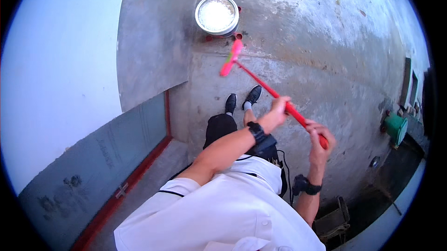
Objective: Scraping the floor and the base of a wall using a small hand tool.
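A squeegee-like tool [257,79] with a long red handle and a pink crosswise head [229,59] slants across the floor in front of me. Green shows on the head, which is slightly blurred. My left hand [278,112] is closed around the middle of the handle. At the handle's near end, my right hand [322,138] wraps round the thicker red grip. The head hangs just beyond my shoes, near a round metal pot [217,14] whose top shines brightly. Red feet or supports show under the pot; its contents are washed out by glare.
A white and grey wall [153,41] runs along the left, with a red-framed grey door [102,158] below it. Far right on the concrete floor [326,64] stand a green bin [396,127] and, nearer, a dark chair-like frame [333,220]. A black cable [287,176] hangs beside me.
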Demonstrator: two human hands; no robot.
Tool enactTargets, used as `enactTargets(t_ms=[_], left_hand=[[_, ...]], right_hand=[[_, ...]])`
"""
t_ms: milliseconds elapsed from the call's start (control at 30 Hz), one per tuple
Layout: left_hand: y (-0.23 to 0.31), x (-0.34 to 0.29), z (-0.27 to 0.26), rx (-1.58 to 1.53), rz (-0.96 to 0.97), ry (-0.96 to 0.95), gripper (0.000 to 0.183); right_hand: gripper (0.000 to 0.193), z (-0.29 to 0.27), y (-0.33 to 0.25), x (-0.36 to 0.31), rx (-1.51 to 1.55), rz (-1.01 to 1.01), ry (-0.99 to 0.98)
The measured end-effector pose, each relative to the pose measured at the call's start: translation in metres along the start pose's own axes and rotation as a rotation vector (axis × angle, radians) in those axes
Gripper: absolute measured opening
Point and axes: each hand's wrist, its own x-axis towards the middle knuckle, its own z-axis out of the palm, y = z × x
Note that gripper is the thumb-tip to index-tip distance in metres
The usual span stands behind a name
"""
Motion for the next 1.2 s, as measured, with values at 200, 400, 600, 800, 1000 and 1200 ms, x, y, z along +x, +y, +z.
enactTargets(t_ms=[200,400,600,800,1000,1200], left_hand=[[0.096,0.042,-0.142,-0.165,0.234,0.117,0.018],[0.127,0.048,-0.176,-0.172,0.236,0.092,0.015],[0.109,-0.012,-0.13,-0.249,0.22,0.162,0.012],[0.135,0.015,-0.217,0.759,0.653,0.178,0.01],[0.247,0.043,-0.212,1.45,0.825,0.23,0.011],[0.326,-0.017,-0.109,-0.155,0.404,-0.096,0.013]], right_hand=[[0.01,0.117,0.076,0.016,0.131,0.066,-0.437],[0.007,0.182,0.084,0.004,0.217,0.155,-0.314],[0.009,0.149,0.019,-0.017,-0.015,-0.062,-0.367],[0.01,0.222,0.016,0.03,-0.044,0.286,-0.372],[0.012,0.289,0.019,0.079,0.111,0.414,-0.424],[0.009,0.32,-0.013,0.052,-0.131,-0.341,-0.37]])
